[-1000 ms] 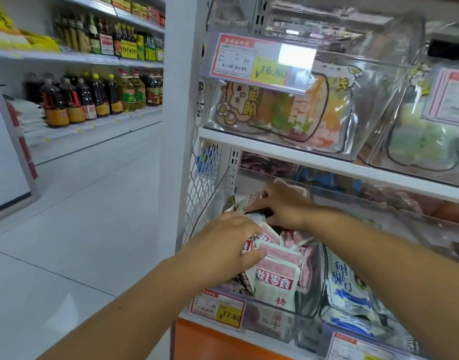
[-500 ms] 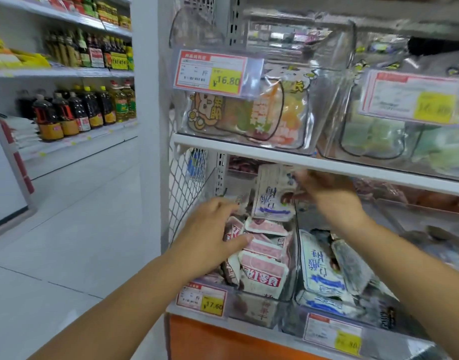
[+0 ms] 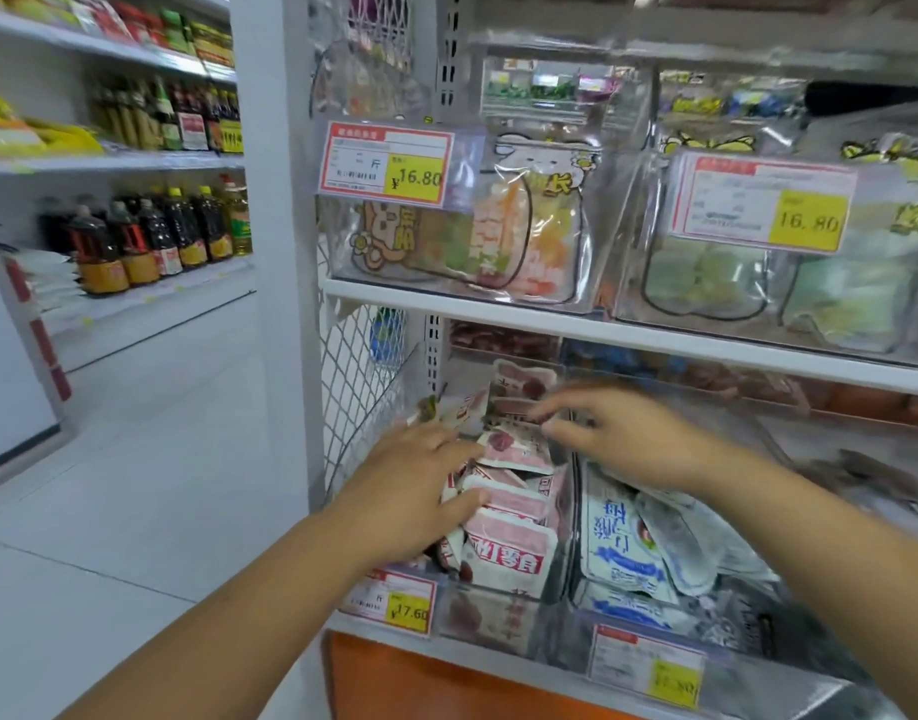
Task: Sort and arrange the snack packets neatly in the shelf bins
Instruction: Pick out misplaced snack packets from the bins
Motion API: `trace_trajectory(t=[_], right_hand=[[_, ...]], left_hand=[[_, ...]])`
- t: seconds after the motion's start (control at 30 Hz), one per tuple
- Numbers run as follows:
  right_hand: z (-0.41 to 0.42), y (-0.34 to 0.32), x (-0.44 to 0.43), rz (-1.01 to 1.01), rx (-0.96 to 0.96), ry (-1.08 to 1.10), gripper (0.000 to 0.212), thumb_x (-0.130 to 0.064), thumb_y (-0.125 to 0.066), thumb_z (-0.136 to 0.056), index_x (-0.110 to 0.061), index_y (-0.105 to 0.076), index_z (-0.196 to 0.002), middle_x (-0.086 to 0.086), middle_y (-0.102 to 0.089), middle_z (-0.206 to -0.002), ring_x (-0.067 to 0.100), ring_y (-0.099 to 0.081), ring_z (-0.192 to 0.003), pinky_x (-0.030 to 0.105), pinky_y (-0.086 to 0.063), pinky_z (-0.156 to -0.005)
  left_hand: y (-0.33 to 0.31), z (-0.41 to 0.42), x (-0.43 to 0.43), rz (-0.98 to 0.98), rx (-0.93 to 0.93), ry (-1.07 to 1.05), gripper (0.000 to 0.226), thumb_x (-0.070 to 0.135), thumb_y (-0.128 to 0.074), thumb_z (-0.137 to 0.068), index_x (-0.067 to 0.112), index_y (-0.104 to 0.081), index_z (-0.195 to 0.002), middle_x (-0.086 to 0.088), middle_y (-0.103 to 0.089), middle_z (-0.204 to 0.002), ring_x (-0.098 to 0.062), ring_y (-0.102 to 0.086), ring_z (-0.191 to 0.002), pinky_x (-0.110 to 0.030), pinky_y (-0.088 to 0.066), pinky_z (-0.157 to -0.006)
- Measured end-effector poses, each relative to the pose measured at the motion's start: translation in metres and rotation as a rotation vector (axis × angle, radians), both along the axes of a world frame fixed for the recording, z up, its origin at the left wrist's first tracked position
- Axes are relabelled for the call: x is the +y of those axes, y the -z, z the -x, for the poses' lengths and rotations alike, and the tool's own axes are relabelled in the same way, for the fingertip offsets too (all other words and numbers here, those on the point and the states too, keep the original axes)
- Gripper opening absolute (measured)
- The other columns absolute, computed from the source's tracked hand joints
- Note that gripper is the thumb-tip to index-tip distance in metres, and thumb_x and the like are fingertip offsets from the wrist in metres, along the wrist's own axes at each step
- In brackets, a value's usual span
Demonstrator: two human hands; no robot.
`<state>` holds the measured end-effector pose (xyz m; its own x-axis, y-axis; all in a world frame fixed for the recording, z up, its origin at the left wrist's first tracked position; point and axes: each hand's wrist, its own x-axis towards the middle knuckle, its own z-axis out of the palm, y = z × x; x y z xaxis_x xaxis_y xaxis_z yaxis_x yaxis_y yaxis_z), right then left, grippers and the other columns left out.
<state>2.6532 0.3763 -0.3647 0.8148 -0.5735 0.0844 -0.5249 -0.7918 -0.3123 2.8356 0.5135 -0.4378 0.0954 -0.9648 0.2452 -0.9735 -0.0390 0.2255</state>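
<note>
– While both hands work the lower shelf, where do the snack packets lie?

– Pink-and-white packets (image 3: 509, 556) fill the clear left bin (image 3: 490, 615), in a row running 6 to 12 o'clock, front to back. The row sits at 3 o'clock of the left hand (image 3: 415, 491) and at 8 o'clock of the right hand (image 3: 620, 441).

– Which hand is nearer?

– The left. It lies on the middle of the row with its fingers fairly straight and spread, pressing and gripping nothing. The right comes in from 3 o'clock, its fingers pointing toward 9 o'clock at the tilted back packets (image 3: 524, 381). Blur hides whether it pinches one.

– And the neighbouring bin?

– Blue-and-white packets (image 3: 618, 543) lie there, at 3 o'clock of the pink row, under the right wrist. The back packets look the likeliest to need squaring into line, and the right hand seems better placed for that.
</note>
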Motion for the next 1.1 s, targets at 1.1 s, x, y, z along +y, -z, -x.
trace_trajectory(t=[1.1], right_hand=[[0.059, 0.01, 0.037, -0.568, -0.763, 0.128, 0.036, -0.027, -0.073, -0.081, -0.023, -0.055, -0.112, -0.006, -0.067, -0.083, 0.01, -0.064, -0.078, 0.027, -0.049, -0.074]], left_hand=[[-0.039, 0.073, -0.002, 0.268, 1.004, 0.083, 0.063, 0.029, -0.075, -0.081, 0.055, -0.035, -0.123, 0.01, -0.053, -0.101, 0.01, -0.06, -0.082, -0.008, -0.045, -0.073]])
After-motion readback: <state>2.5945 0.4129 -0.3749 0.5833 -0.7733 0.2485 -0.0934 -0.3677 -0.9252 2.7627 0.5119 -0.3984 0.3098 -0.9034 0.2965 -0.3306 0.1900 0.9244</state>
